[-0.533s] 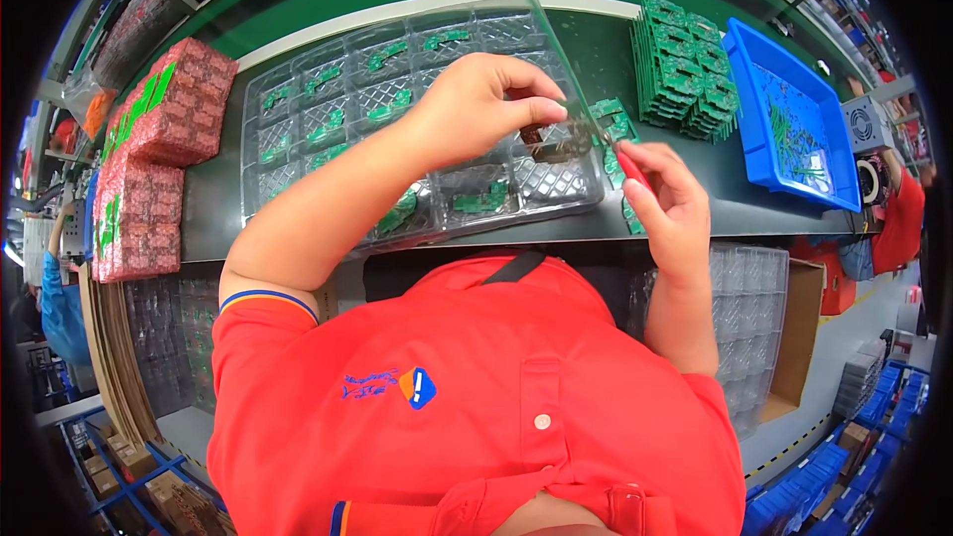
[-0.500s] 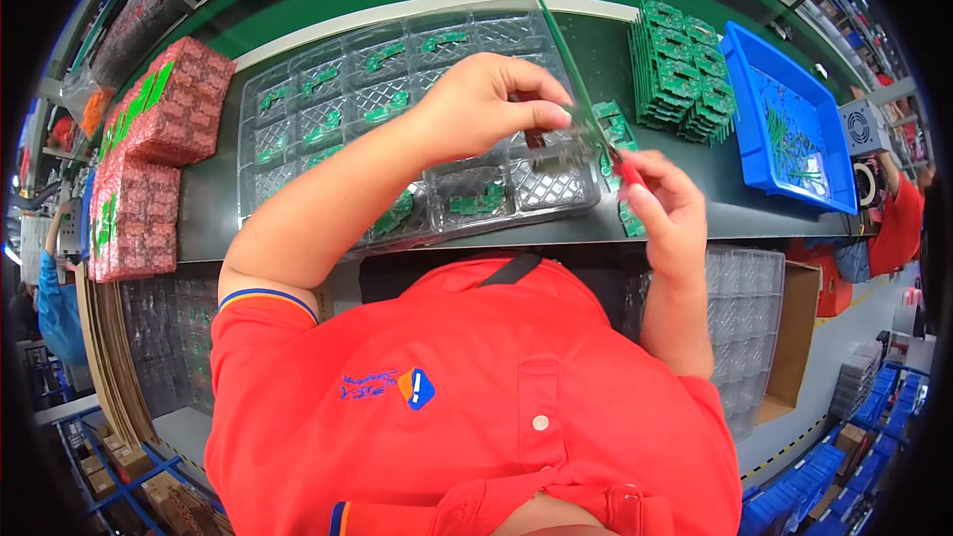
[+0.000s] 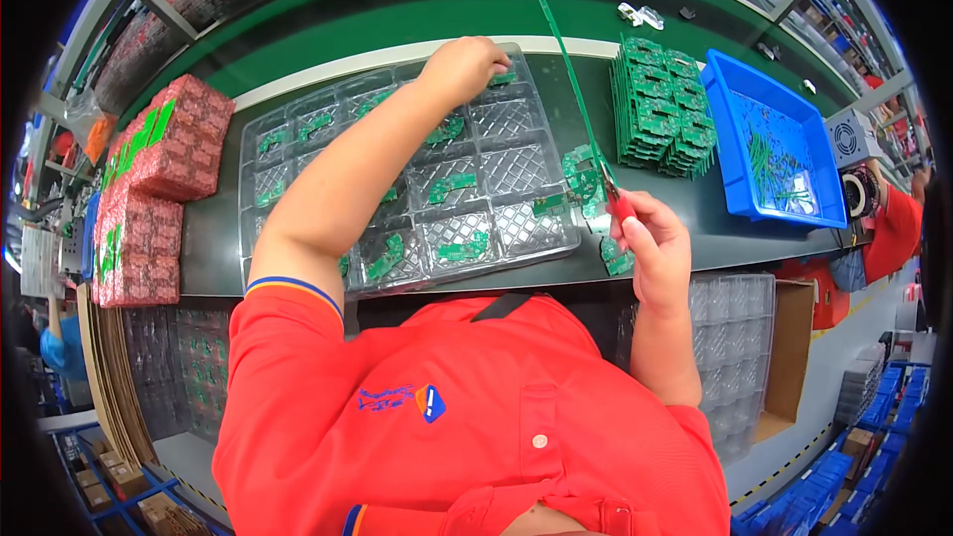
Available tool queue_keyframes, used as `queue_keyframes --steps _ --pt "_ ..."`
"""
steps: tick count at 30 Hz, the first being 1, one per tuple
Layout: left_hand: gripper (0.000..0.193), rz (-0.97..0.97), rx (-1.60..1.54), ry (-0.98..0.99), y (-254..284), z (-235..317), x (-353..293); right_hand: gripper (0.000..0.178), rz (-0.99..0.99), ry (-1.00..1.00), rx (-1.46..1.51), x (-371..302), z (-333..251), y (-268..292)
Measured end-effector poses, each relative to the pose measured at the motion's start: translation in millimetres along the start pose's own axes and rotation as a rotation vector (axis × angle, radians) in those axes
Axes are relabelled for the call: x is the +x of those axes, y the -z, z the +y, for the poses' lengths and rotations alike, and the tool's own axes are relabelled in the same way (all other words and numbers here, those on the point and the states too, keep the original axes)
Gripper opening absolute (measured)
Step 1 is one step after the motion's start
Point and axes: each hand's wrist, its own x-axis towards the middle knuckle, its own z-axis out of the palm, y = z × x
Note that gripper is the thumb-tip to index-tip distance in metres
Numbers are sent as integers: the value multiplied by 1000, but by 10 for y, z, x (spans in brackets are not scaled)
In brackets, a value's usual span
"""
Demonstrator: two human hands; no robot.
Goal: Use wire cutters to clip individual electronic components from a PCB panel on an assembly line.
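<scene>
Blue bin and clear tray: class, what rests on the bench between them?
In the head view, a stack of green circuit boards and, nearer the clear tray, some loose green boards.

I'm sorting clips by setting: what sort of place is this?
Probably an electronics assembly workshop: stacked green circuit boards, a divided clear tray holding board pieces, and a blue bin of green strips.

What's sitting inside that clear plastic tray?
In the tray, small green circuit boards lie in several compartments; bare bottoms show toward its right side. The left forearm and left hand cover parts of it, hiding whatever lies beneath.
</scene>
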Motion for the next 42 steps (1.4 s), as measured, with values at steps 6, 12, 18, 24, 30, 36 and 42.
queue_keyframes --steps 6,12,18,24,30,36,42 --pt "24 -597 -1134 102 504 959 -142 32 140 226 -369 209 -78 0" --pt "20 -411 -1043 295 418 1010 -96 35 352 764 -1119 375 -175 -68" --pt "18 -414 -225 302 157 298 -37 27 664 632 -1447 290 -633 948" --pt "16 21 141 -89 -22 681 -64 27 881 307 -1677 -124 -751 1842" --pt "23 -288 209 -124 -363 1174 46 27 878 271 -1573 -271 -589 1837" --pt "34 -560 170 64 -427 1205 214 26 623 346 -1120 -350 -334 1289" --pt "25 -708 -111 187 -468 1061 345 29 372 164 -463 -368 -82 816"
